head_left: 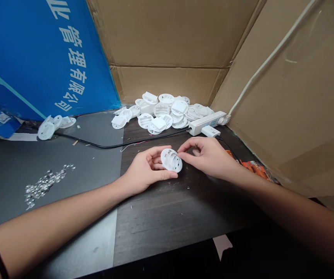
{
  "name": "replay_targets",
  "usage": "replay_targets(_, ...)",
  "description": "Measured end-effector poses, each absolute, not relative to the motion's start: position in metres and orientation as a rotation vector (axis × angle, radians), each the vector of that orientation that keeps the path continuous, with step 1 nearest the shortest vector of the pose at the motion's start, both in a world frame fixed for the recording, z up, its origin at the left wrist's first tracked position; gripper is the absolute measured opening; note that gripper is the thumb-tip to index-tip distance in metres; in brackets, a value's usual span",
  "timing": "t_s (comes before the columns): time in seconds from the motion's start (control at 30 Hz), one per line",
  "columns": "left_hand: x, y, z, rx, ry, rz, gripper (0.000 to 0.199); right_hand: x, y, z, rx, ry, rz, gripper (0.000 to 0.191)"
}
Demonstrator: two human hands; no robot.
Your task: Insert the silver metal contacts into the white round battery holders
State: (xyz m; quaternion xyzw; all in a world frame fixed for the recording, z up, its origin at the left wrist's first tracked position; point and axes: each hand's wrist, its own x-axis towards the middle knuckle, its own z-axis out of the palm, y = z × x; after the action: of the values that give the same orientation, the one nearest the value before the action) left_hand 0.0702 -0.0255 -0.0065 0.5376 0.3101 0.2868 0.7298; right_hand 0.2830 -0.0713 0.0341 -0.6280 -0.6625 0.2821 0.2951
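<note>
A round white plastic housing [172, 160] with slots and small dark holes is held tilted above the dark tabletop. My left hand [146, 168] grips it by the rim, thumb below and fingers behind. At its right edge, the thumb and index finger of my right hand [203, 155] are pinched together, close to or touching the housing. Whatever lies between those fingertips is too small to make out. On the grey mat to the left lies a heap of small shiny metal parts [46, 184].
Many similar white housings [162, 110] are piled at the back, with a few more [54, 126] at left. A white power strip [207, 123] and an adapter [211, 131] stand behind my right hand. A black cable [111, 147] crosses the table. Cardboard walls [169, 38] enclose the back and right.
</note>
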Motion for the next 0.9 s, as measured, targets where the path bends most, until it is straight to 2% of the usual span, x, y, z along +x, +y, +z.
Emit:
replay_targets(0.17, 0.07, -0.028, -0.008, 1.265, 0.662, 0.632, 0.089, 0.277, -0.071, 0.033, -1.61, -1.951, 0.534, 0.007)
replay_targets(0.33, 0.07, -0.027, -0.008, 1.243, 0.657, 0.674, 0.088, 0.272, -0.071, 0.03, -1.631, -1.857, 0.554, 0.005)
replay_targets(0.67, 0.069, -0.03, -0.007, 1.279, 0.63, 0.644, 0.088, 0.273, -0.065, 0.027, -1.659, -1.459, 1.118, 0.016)
replay_targets(0.8, 0.068, -0.03, -0.007, 1.339, 0.601, 0.638, 0.087, 0.273, -0.066, 0.037, -1.53, -1.14, 1.474, 0.026)
replay_targets(0.9, 0.067, -0.029, -0.007, 1.445, 0.569, 0.71, 0.08, 0.275, -0.067, 0.037, -1.447, -1.066, 1.569, 0.031)
